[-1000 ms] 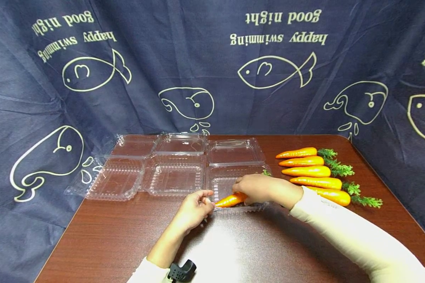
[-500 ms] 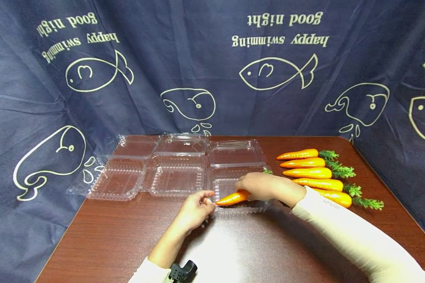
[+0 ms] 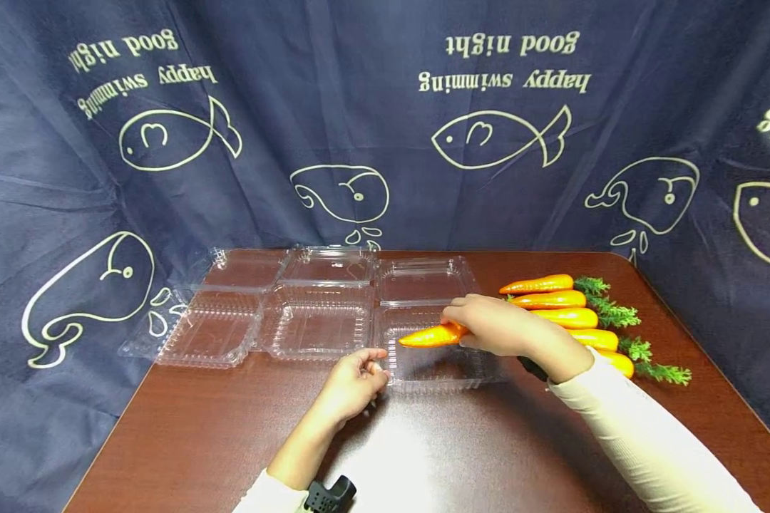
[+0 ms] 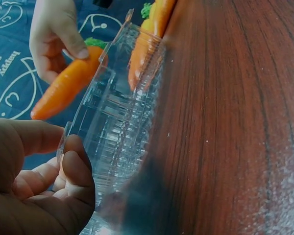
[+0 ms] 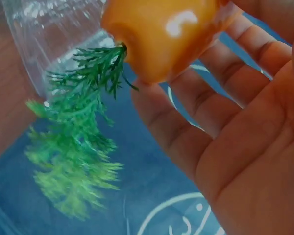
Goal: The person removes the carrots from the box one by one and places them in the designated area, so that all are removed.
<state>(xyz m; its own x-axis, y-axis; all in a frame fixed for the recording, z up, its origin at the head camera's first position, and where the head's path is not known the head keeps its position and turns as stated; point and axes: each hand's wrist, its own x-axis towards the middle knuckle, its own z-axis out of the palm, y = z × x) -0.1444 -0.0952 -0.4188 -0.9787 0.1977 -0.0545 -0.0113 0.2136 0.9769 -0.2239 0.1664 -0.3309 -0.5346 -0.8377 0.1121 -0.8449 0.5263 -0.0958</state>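
My right hand [image 3: 497, 328] grips an orange carrot [image 3: 431, 337] by its thick end, over the clear plastic clamshell box [image 3: 445, 387] on the right. The carrot's tip points left, towards my other hand. In the right wrist view, green leaves [image 5: 78, 137] hang from the carrot [image 5: 169, 36], and the fingers lie along its side. My left hand [image 3: 353, 385] is at the box's near left corner. Its thumb and fingers pinch the box's rim, as the left wrist view shows of this hand [image 4: 44, 181]. The box's lid [image 3: 417, 280] lies folded back behind its base.
Several more carrots [image 3: 555, 299] lie in a column on the table's right, leaves to the right; my right arm partly covers the nearer ones. Two other clear boxes, the middle one [image 3: 321, 320] and the left one [image 3: 212, 328], stand opened to the left. A blue curtain [image 3: 385, 128] hangs behind.
My right hand has raised the carrot from the front part of the right box and shifted it back and to the right. My left hand stays at the corner.
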